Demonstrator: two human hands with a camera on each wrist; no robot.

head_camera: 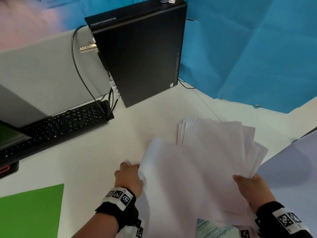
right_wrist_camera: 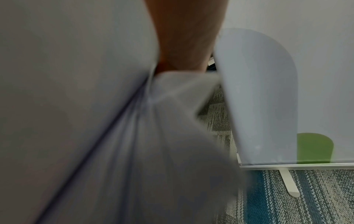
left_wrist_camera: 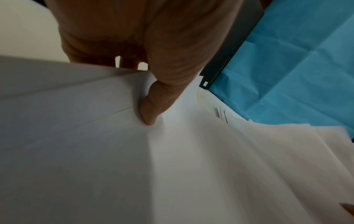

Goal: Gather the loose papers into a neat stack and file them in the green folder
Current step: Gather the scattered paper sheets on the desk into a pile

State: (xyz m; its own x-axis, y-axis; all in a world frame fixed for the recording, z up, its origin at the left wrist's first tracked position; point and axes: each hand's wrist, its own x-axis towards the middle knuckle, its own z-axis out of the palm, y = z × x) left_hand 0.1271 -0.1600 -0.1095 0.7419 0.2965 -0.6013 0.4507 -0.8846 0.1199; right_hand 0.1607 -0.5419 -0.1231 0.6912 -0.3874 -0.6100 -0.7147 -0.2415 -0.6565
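Note:
A loose, fanned bundle of white papers is held above the white desk between both hands. My left hand grips its left edge; in the left wrist view the thumb presses on top of the sheets. My right hand grips the right edge, thumb on top; in the right wrist view the papers bunch under the hand. More sheets fan out at the far side. The green folder lies shut at the desk's near left.
A black computer tower stands at the back centre, with cables beside it. A black keyboard and a laptop sit on the left. Blue sheeting covers the back right. A white panel stands at the right.

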